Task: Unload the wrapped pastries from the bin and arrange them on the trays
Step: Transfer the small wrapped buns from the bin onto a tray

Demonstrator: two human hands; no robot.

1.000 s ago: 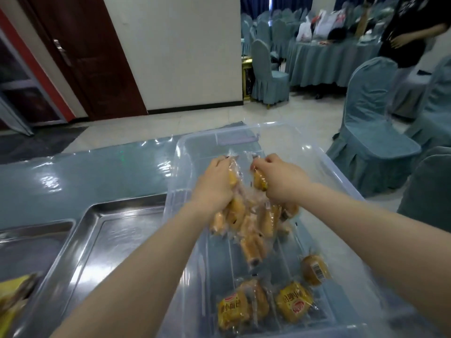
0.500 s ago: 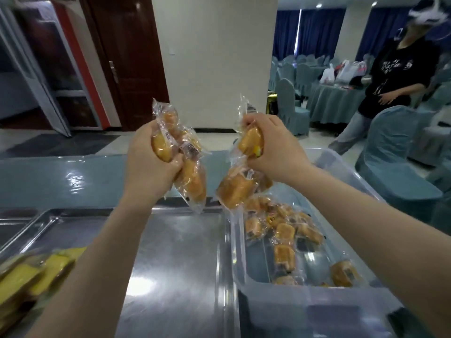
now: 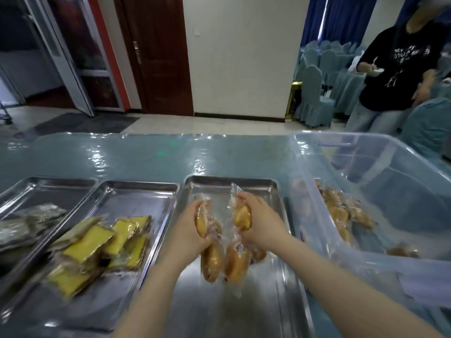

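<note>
**Both hands hold pastries over the right tray**

We see the left hand (image 3: 189,230) gripping a bunch of wrapped pastries (image 3: 210,254), its fingers curled around the clear wrappers. The right hand (image 3: 260,223) grips a second bunch (image 3: 238,262) in the same way. The two bunches hang down side by side, close together, over the right tray (image 3: 256,189). We cannot tell if their lower ends touch the metal.

To the right stands the clear bin (image 3: 366,152), with more pastries (image 3: 341,215) lying inside near its left wall. The middle tray (image 3: 136,191) carries yellow packets (image 3: 97,242) in a loose pile. The left tray (image 3: 41,189) holds grey packets (image 3: 31,223), which are blurred. All trays and the bin rest on the desk (image 3: 146,157), which has a shiny blue-green cover. Behind the desk a person (image 3: 395,76) in a black shirt stands near covered chairs (image 3: 313,98).
</note>
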